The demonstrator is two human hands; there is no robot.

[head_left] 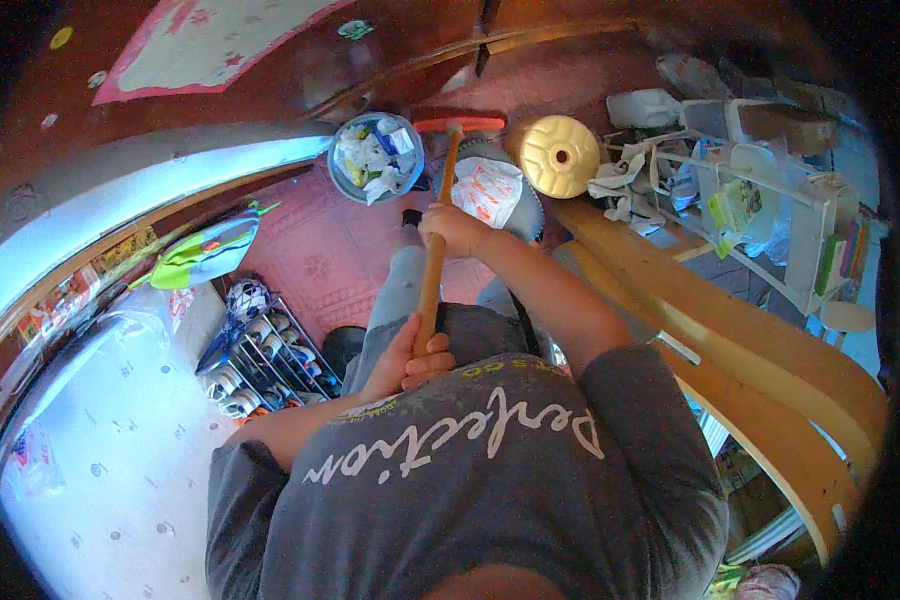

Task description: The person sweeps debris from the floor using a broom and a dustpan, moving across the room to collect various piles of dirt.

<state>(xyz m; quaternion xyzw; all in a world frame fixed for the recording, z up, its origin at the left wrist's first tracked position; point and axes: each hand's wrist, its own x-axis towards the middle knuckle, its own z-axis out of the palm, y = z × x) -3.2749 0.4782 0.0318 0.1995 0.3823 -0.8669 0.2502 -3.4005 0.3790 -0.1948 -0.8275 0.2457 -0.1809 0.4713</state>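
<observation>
My left hand (407, 362) is wrapped round the near end of a broom's wooden handle (432, 290), close in front of my shirt. Farther along the handle my right hand (453, 229) is closed round it too. The handle slants away from me to a red broom head (460, 122) on the red floor at the far side. Left of the head stands a light blue bucket (334, 165) filled with bags and wrappers. Beside the handle, on its right, a white plastic bag with red print (488, 190) lies on a round grey thing.
A round gold-coloured object with a centre hole (560, 157) stands right of the broom. At the right are a curved wooden edge (730, 290) and a white rack (760, 195) with goods. A shoe rack (288, 360) and a netted ball (249, 300) stand at the left.
</observation>
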